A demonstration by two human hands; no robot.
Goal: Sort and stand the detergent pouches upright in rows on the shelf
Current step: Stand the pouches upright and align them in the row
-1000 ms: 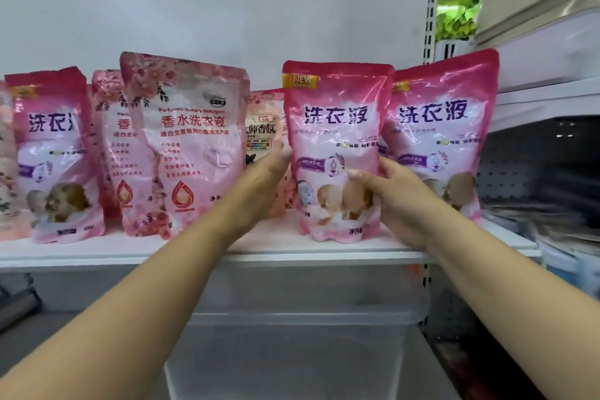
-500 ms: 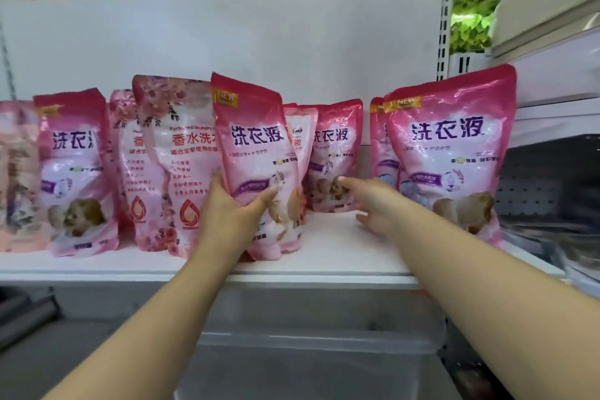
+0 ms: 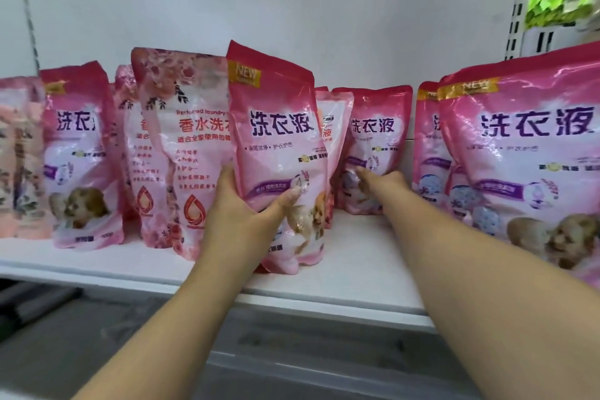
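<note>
1. My left hand (image 3: 238,221) grips the lower part of a bright pink pouch (image 3: 279,153), thumb curled across its front and fingers wrapped behind its left edge.
2. That pouch stands near the front of the white shelf (image 3: 350,273), leaning a little to the left, its base on the shelf board.
3. At its 9 o'clock stands a pale floral pouch (image 3: 181,146), upright and touching the one I hold; a second floral pouch (image 3: 130,140) sits just behind it.
4. Farther toward 9 o'clock is another bright pink pouch (image 3: 81,156), upright, and a blurred pale pouch (image 3: 19,156) at the frame's edge.
5. My right hand (image 3: 378,183) reaches to 1 o'clock of the held pouch, fingers extended and touching the front of a rear pink pouch (image 3: 376,140) standing at the back of the shelf; I cannot tell whether the thumb wraps it.
6. At 3 o'clock a large pink pouch (image 3: 526,156) stands close to the camera, with one more pink pouch (image 3: 428,146) partly hidden just behind it.
7. A white back panel (image 3: 292,16) rises behind all the pouches.
</note>
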